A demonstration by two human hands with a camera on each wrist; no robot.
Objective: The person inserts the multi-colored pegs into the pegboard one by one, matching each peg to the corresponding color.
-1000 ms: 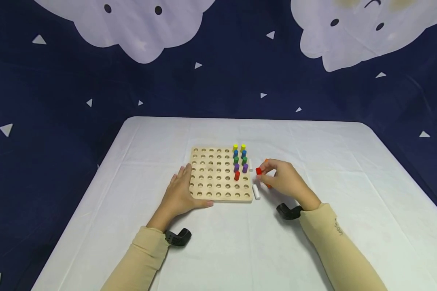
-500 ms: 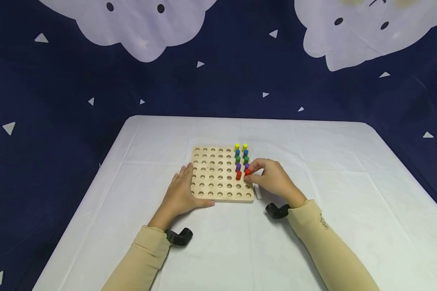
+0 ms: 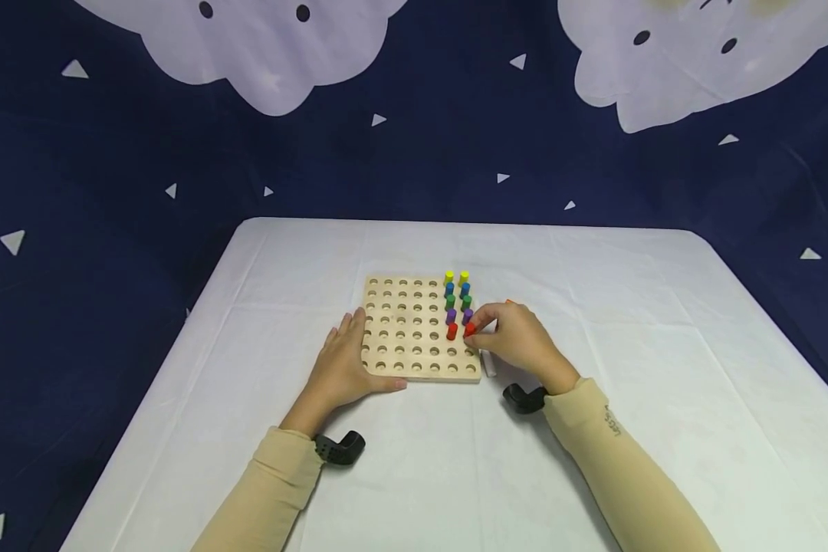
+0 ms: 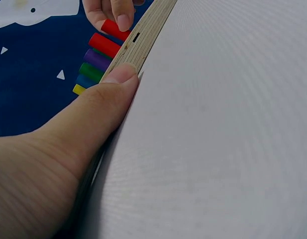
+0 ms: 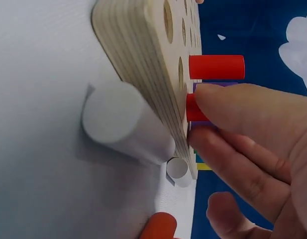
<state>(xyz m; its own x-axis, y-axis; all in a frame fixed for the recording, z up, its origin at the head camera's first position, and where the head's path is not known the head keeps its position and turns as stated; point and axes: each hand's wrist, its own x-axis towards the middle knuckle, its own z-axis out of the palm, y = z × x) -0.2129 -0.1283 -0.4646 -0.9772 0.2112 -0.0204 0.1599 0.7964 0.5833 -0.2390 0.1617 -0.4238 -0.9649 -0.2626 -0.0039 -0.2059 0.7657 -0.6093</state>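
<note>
A wooden pegboard [image 3: 441, 378] with rows of round holes lies on the table. My left hand [image 3: 338, 362] rests at its near left corner, fingers along the left side and thumb [image 4: 121, 74] against the front edge. With thumb and fingertips, my right hand [image 3: 520, 343] pinches a red peg [image 5: 191, 107] upright at the board's right column, its lower end at a hole. Another red peg [image 3: 451, 332] stands just left of it. Behind them stand pairs of purple [image 3: 451, 316], green [image 3: 451, 303], blue [image 3: 450, 289] and yellow pegs [image 3: 449, 276].
Beside the board's right edge lie a white peg [image 5: 118, 119] and a second white peg [image 5: 177, 169]. An orange peg [image 5: 160, 226] lies farther right, mostly hidden by the right hand in the head view. A white cloth [image 3: 414, 475] covers the table.
My right hand has moved left with the red peg, from beside the board to its right column. Over the last half second it barely moves. The left hand stays in place.
</note>
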